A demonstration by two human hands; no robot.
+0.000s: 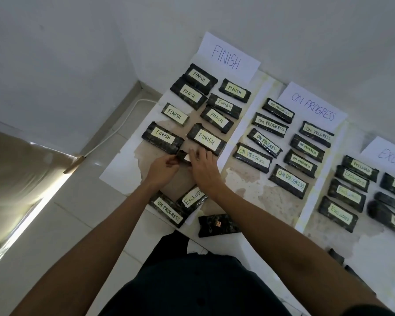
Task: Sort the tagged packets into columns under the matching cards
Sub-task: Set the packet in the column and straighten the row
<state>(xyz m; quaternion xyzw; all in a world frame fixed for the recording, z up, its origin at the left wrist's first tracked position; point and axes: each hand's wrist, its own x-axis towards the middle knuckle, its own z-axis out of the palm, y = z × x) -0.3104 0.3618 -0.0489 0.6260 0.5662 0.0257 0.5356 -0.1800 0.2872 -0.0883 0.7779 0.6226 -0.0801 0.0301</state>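
Packet (183,156) — pinched in left hand (163,169) | right hand (203,167) resting atop

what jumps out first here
Dark tagged packets lie in columns under three white cards: the FINISH card left, ON PROGRESS card middle, EXCLUDED card cut off at right. Below the FINISH column, the left hand grips a loose packet, the right hand touching it.

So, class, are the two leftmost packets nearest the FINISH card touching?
Touching. The head view shows the upper packet and the lower packet overlapping along one long edge, with no gap.
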